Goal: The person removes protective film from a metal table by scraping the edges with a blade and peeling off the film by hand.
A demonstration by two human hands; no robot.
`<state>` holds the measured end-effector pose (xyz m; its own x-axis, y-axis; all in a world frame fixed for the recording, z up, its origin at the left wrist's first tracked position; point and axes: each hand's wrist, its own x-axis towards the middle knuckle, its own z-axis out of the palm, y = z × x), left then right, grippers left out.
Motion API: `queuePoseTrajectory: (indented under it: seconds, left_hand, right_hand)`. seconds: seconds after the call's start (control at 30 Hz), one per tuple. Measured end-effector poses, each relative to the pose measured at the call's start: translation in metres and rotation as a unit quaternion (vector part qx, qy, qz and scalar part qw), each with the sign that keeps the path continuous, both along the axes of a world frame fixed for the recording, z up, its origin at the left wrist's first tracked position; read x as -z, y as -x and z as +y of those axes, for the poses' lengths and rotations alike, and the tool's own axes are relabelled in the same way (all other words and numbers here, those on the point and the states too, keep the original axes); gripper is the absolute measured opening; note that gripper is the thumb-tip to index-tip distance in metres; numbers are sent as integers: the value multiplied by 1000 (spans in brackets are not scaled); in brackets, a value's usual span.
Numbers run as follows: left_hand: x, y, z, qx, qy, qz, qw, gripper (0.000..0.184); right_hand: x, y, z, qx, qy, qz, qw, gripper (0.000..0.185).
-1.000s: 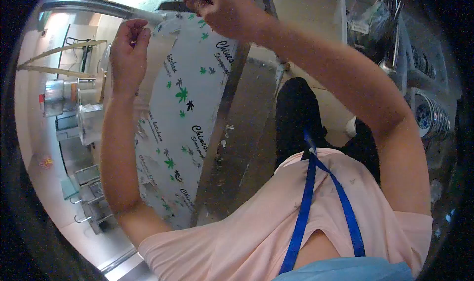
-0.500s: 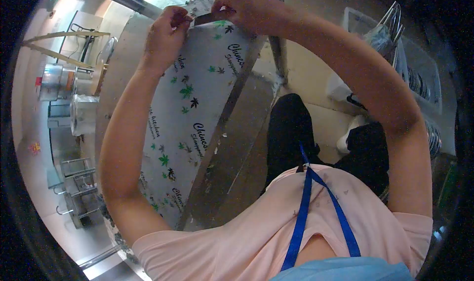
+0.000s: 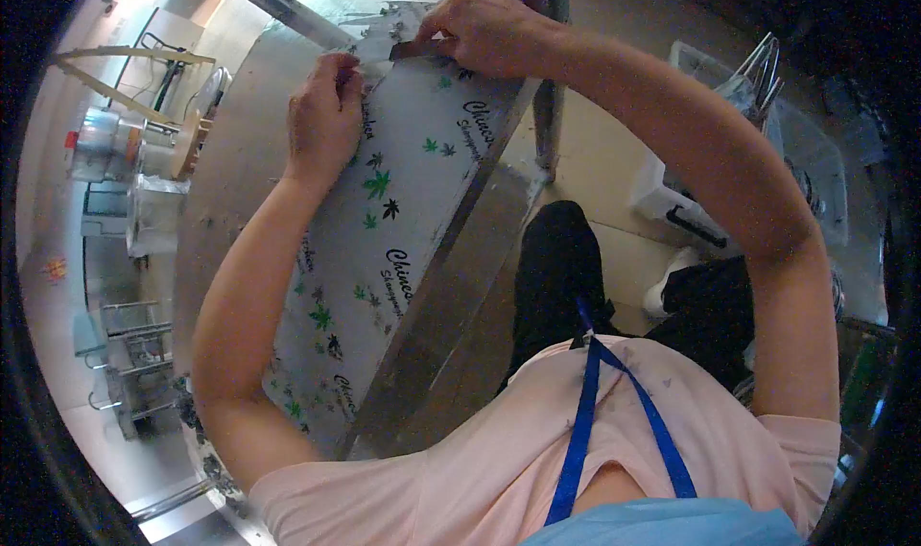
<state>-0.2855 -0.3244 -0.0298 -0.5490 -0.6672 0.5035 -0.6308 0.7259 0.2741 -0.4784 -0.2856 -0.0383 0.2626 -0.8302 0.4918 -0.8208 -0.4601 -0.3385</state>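
Note:
A pale sheet printed with green and black leaves and lettering (image 3: 413, 196) covers much of the metal surface in front of me. At its far end, my right hand (image 3: 484, 33) pinches a dark, flat strip (image 3: 414, 50) whose kind I cannot make out. My left hand (image 3: 326, 114) is closed at the left edge of the sheet, a short way from the strip. Thumb and fingertips are together there; what they hold, if anything, is too small to name.
Metal posts (image 3: 278, 7) rise beyond the far end of the surface. To the left stand metal pots (image 3: 158, 215) and a metal rack (image 3: 144, 368). A clear plastic crate (image 3: 672, 201) with wire items sits on the floor at the right.
The view has shifted slightly. My left hand has moved down and away from the dark strip, widening the gap between my hands. My right hand still holds the strip.

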Motion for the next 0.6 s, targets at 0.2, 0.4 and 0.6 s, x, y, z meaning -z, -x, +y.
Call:
queuePoseTrajectory:
  seconds: [0.2, 0.4, 0.6]
  left_hand:
    - [-3, 0, 4, -21, 20, 2, 1000, 11]
    - [-2, -3, 4, -30, -10, 22, 999, 12]
    - [-3, -3, 6, -44, -34, 36, 998, 13]
  right_hand:
    - [-2, 0, -3, -14, -9, 5, 1000, 18]
    - [-4, 3, -7, -55, 0, 7, 998, 17]
    - [-9, 1, -7, -43, -56, 20, 997, 18]
